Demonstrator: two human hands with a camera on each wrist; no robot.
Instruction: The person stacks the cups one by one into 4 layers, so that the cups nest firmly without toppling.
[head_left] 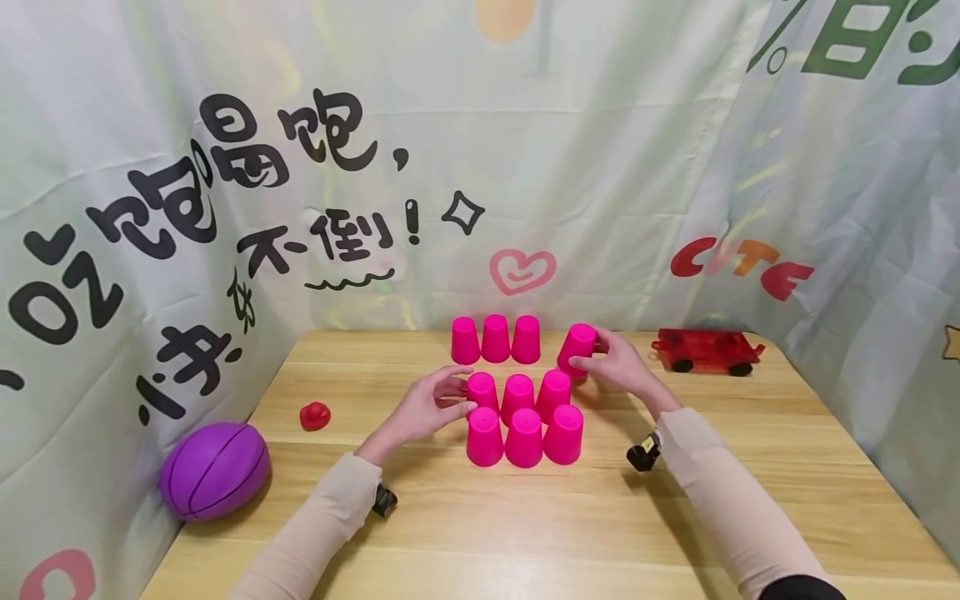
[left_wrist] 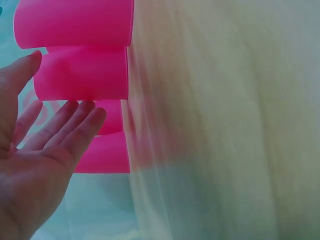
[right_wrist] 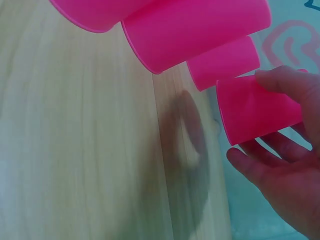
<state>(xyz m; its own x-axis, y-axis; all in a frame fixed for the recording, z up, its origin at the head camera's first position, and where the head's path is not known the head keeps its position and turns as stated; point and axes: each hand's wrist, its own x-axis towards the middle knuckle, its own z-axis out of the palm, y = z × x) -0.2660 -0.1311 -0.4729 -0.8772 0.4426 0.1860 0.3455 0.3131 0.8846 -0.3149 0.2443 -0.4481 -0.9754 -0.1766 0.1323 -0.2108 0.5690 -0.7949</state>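
Note:
In the head view my right hand (head_left: 618, 364) holds a pink cup (head_left: 577, 346) at the right of the back row. This cup is upside down and a little tilted. In the right wrist view my thumb lies across the held cup (right_wrist: 257, 110), with fingers beneath it. My left hand (head_left: 427, 408) is beside the left cup of the middle row (head_left: 482, 388). Its fingers are stretched out along the cup (left_wrist: 82, 75) in the left wrist view; whether they touch it I cannot tell. Three upside-down cups stand in front (head_left: 524, 439).
Three more pink cups (head_left: 496, 339) stand upside down at the back of the wooden table (head_left: 480, 533). A purple ball (head_left: 215, 472) and a small red object (head_left: 315, 416) lie at left. A red toy vehicle (head_left: 708, 350) stands at the back right, before a printed curtain (head_left: 600, 167).

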